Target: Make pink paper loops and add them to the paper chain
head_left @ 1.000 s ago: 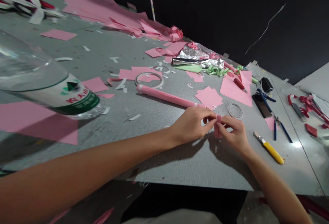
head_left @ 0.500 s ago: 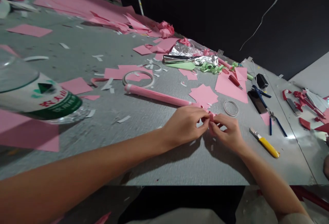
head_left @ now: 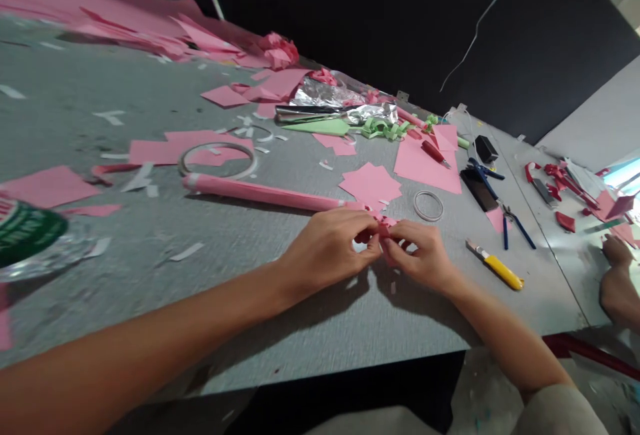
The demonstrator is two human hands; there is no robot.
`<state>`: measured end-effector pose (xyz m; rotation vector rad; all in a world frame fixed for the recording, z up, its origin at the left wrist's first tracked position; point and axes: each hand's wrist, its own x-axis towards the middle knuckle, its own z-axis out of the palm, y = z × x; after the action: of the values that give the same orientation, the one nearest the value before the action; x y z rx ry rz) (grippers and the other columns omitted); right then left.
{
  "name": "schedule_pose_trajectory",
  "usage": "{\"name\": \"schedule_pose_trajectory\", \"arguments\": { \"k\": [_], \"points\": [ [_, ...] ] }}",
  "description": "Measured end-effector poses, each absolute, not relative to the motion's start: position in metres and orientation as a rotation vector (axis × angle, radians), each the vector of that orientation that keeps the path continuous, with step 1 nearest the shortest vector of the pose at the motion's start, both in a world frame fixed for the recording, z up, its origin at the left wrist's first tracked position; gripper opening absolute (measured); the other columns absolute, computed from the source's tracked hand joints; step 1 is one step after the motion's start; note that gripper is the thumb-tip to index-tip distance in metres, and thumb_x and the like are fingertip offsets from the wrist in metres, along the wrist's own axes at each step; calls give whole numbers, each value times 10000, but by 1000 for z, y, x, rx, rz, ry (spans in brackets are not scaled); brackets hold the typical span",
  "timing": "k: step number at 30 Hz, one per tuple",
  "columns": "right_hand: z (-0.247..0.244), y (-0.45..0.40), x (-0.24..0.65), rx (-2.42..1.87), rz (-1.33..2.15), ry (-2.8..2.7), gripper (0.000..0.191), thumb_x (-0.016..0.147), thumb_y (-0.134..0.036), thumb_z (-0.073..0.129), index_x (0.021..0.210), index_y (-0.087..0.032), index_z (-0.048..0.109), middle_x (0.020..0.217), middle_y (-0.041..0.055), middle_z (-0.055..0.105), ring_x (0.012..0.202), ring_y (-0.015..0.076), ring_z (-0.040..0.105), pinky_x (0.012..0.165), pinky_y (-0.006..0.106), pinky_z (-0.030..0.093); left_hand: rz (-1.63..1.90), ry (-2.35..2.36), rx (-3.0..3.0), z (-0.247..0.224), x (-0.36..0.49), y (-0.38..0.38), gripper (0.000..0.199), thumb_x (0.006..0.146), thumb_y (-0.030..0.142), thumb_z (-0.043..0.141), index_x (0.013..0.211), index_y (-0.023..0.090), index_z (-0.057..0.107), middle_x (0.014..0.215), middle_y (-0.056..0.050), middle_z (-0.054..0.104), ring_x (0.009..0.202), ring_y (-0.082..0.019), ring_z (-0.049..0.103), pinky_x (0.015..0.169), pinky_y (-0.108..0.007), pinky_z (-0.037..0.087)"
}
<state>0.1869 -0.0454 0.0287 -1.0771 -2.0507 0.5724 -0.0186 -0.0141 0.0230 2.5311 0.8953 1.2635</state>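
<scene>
Thumb and fingers of my left hand pinch a small piece of pink paper. My right hand pinches the same piece from the other side, so the fingertips of both hands nearly meet. Just beyond my left hand, a long rolled pink paper tube lies on the table, its right end reaching toward my fingers. Whether the pinched piece is joined to the tube, I cannot tell. A stack of pink paper squares lies behind my hands, with a roll of narrow tape to its right.
A yellow utility knife lies right of my right hand, near blue-handled pliers. A larger tape roll touches the tube's left end. Foil and green paper lie behind. A bottle is at left; another person's arm at right.
The view has swung to the right, so the table's things sit farther left and more of the other person's arm shows. Both my hands keep their pinch on the pink paper.
</scene>
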Motion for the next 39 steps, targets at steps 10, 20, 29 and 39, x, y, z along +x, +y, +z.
{"name": "schedule_pose_trajectory", "arguments": {
  "k": [10, 20, 29, 39],
  "points": [
    [32, -46, 190, -1162, 677, -1914, 178, 962, -266, 627, 858, -213, 761, 776, 26, 748, 667, 148, 652, 570, 251, 519, 1207, 946, 2352, 27, -19, -11, 145, 874, 163, 570, 772, 178, 673, 678, 5, 677, 615, -140, 611, 656, -266, 466],
    [38, -43, 193, -1240, 799, -1801, 266, 975, -423, 670, 869, -229, 818, 766, 44, 763, 632, 174, 645, 555, 303, 507, 1229, 934, 2197, 28, -21, -9, 106, 850, 147, 613, 771, 167, 682, 709, -8, 720, 625, -136, 626, 647, -264, 472],
    [35, -32, 203, -1254, 827, -1618, 206, 902, -357, 708, 774, -213, 782, 713, 24, 717, 632, 177, 620, 583, 297, 488, 1084, 652, 2276, 31, -21, -13, 106, 872, 139, 573, 817, 179, 655, 718, -4, 683, 624, -142, 595, 636, -266, 451],
    [33, -28, 205, -1261, 927, -1512, 233, 890, -397, 732, 774, -202, 784, 688, 18, 703, 602, 166, 597, 572, 295, 498, 426, 73, 2073, 25, -16, -27, 73, 855, 162, 730, 799, 198, 703, 726, -6, 708, 631, -146, 610, 599, -238, 457]
  ]
}}
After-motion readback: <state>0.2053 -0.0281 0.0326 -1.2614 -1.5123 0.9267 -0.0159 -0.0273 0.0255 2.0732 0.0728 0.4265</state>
